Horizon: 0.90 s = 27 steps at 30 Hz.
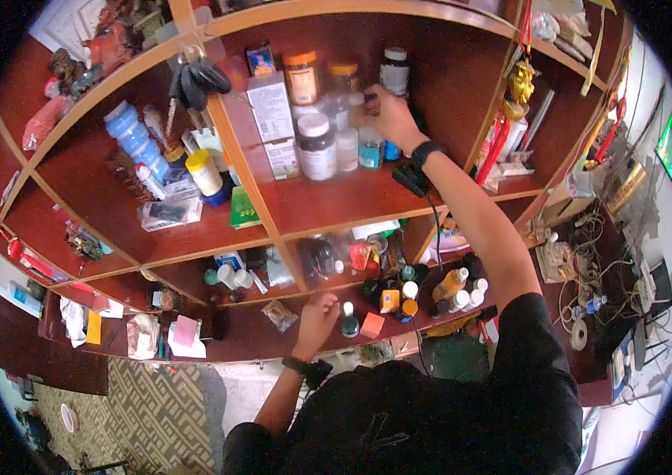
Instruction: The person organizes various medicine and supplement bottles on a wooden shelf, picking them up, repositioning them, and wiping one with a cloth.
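Note:
My right hand [393,119] reaches into the upper shelf compartment, its fingers closed among the jars. What they grip is hard to make out; a blurred clear jar [356,111] is beside the fingertips. Below the hand stand a teal-labelled jar [370,150] and a translucent white jar [346,150]. A dark jar with a white lid [318,150] is to their left. Lower down, my left hand [318,321] is over the counter, fingers loosely bent and apart, with nothing visible in them. Close to its right stands a small dark-green bottle with a white cap [349,321].
Orange-lidded jars [301,77], white boxes [271,111] and a black-labelled jar [394,71] share the compartment. Several bottles [459,299] crowd the counter at right, near an orange box [372,324]. A black cable [435,222] hangs from the shelf. A wooden divider [245,158] borders the left.

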### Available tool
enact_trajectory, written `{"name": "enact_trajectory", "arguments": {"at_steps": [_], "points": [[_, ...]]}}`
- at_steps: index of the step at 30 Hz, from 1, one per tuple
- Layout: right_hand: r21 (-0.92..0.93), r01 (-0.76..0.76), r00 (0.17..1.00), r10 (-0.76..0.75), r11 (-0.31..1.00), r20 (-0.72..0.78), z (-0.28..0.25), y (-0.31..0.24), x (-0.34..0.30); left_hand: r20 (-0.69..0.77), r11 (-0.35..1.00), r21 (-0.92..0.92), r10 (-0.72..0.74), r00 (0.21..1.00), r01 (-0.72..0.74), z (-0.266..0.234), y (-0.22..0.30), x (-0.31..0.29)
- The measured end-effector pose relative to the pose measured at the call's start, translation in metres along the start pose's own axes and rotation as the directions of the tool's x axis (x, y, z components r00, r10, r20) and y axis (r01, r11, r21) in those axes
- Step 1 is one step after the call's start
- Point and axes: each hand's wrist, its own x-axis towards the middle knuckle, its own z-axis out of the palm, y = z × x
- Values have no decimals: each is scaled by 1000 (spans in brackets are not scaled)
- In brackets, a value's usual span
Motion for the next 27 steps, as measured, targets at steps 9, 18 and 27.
{"name": "enact_trajectory", "arguments": {"at_steps": [9,18,27], "points": [[-183,37,998,-47,982,-50,11,21,6,87,993,-20,-115,990,117,25,-20,-21],[222,8,999,-1,975,-32,-46,-33,-19,23,938,323,-138,990,123,12,-60,-60],[522,64,962,86,851,-258,-160,-183,-160,173,971,232,-98,980,56,45,-65,-47]]}}
